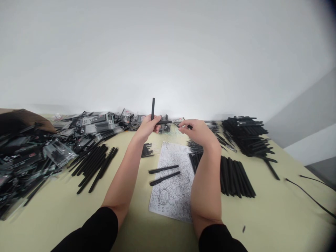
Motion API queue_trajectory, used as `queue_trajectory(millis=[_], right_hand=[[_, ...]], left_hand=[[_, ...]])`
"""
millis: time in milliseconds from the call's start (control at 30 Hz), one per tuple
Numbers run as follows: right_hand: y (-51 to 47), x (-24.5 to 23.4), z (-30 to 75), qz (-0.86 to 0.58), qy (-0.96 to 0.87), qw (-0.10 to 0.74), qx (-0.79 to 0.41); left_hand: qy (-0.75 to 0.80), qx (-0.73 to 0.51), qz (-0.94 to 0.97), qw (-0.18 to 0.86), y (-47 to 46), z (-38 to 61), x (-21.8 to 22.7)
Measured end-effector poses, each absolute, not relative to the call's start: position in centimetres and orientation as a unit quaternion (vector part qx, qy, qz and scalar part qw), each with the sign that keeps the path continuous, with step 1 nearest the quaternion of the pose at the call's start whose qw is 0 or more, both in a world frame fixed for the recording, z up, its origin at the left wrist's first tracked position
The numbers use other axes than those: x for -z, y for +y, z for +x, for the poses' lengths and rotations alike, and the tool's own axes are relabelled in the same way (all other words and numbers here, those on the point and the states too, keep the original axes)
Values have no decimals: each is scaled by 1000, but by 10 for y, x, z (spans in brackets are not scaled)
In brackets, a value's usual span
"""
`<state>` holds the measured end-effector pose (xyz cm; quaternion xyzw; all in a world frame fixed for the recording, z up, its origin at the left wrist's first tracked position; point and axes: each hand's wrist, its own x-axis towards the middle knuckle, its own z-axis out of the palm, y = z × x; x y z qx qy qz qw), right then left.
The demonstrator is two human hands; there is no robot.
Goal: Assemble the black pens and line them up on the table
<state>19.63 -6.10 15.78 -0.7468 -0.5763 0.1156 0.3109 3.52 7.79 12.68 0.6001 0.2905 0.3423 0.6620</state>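
My left hand (147,127) grips a black pen-like stick (153,108) standing upright above my fingers. A second black stick (164,122) lies crosswise through the same hand, reaching toward my right hand. My right hand (197,132) pinches a small black piece (189,127) between thumb and fingers, its far end hidden by nothing but too thin to make out. Below my hands, a black-and-white printed paper sheet (170,185) lies on the table, with two black sticks (163,169) resting on it side by side.
The pale yellow table (275,213) holds a heap of black items in plastic packets (57,150) at the left and loose rows of black sticks (233,176) beside my arms. A dense stack of sticks (246,136) stands at the right, with a thin black cord (312,197) beyond.
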Motion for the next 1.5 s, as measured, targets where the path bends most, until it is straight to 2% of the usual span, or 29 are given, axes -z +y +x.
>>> queue_trajectory(millis=[633,967,1233,1500], right_hand=[[-63,-160,200,-735,-570,338,-142],[-60,-159,195,-747,-582,319,-53],[-52,-162,183,-751,-611,227,108],[-45,-158,176,-747,-614,206,150]], left_hand=[[274,-317,633,651,73,36,-129],[243,-291,640,669,75,38,-124],[249,-283,613,694,77,41,-120],[261,-290,603,696,83,38,-116]])
